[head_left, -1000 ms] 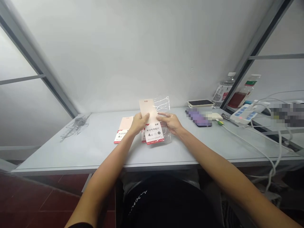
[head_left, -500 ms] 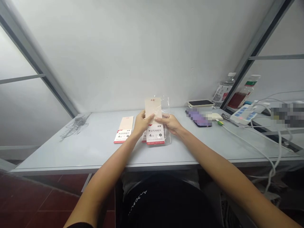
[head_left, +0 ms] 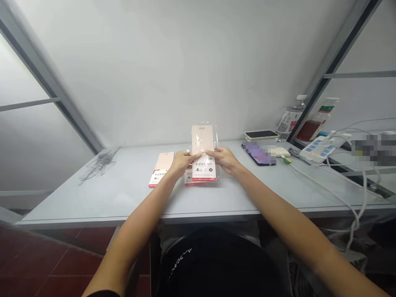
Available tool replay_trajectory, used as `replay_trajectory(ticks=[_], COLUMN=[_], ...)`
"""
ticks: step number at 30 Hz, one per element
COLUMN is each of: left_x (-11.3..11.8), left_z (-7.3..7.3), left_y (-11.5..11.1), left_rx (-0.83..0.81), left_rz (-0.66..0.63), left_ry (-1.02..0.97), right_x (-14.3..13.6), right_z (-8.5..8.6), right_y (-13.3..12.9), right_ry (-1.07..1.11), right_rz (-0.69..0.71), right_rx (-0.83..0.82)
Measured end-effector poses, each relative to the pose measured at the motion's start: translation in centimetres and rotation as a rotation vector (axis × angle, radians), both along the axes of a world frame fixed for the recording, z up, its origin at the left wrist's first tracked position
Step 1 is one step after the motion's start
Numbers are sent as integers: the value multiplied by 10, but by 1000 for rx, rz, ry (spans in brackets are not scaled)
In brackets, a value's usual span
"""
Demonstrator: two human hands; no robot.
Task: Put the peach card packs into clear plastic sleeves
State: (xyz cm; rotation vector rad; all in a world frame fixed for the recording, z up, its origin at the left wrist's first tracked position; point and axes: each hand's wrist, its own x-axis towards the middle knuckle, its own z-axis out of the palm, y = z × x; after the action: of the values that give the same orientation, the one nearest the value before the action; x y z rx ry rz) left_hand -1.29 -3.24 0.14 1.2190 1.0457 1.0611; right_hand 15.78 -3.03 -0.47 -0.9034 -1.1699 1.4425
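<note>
A pink and white packet [head_left: 203, 138] with a red lower edge stands upright between my hands, with clear plastic film showing around its sides. My left hand [head_left: 183, 162] grips its left side, thumb across the front. From the right, my right hand [head_left: 225, 159] pinches it the same way, the two thumbs close together at its middle. Behind and below it, a similar packet [head_left: 190, 180] lies on the desk, mostly covered. Another pink and white packet [head_left: 164, 161] lies to the left, partly behind my left hand.
On the grey desk [head_left: 93, 198], a black stringy tangle [head_left: 99, 165] is at the left. To the right are a phone [head_left: 261, 135], a purple-screened phone [head_left: 260, 154], a power strip [head_left: 317, 148] with white cables, and two bottles [head_left: 292, 117] leaning at the back.
The held packet has shifted slightly right and up, and the clear film now surrounds it on both sides. My left hand has moved a little lower, uncovering less of the left packet.
</note>
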Motion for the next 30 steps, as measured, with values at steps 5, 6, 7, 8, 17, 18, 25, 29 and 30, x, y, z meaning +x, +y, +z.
replay_trajectory(ticks=[5,6,7,8,17,18,25,29,30], left_x=[1,0,0,-1,-1,0,1,-2,-3], left_z=[-1,0,1,2,0,-1,-2,7,9], left_y=[1,1,1,1,2,2,1,1,1], left_rx=[58,58,54,48,66,89,282,208,170], left_rz=[54,21,-20,-58,63,96,219,85,49], left_ry=[-45,-63,-78,-86,-71,-57,97,-141,-200], right_x=[-1,-1,0,0,-2,-2,-5,-4,-4], right_z=[-2,-2,-1,0,0,-1,-7,-7,-6], right_y=[1,1,1,1,-2,-3,-1,1,2], right_ry=[11,19,26,34,61,54,-55,-41,-28], right_rz=[-37,-57,-73,-83,9,28,29,-41,-41], right_rx=[15,10,5,1,6,-3,81,71,70])
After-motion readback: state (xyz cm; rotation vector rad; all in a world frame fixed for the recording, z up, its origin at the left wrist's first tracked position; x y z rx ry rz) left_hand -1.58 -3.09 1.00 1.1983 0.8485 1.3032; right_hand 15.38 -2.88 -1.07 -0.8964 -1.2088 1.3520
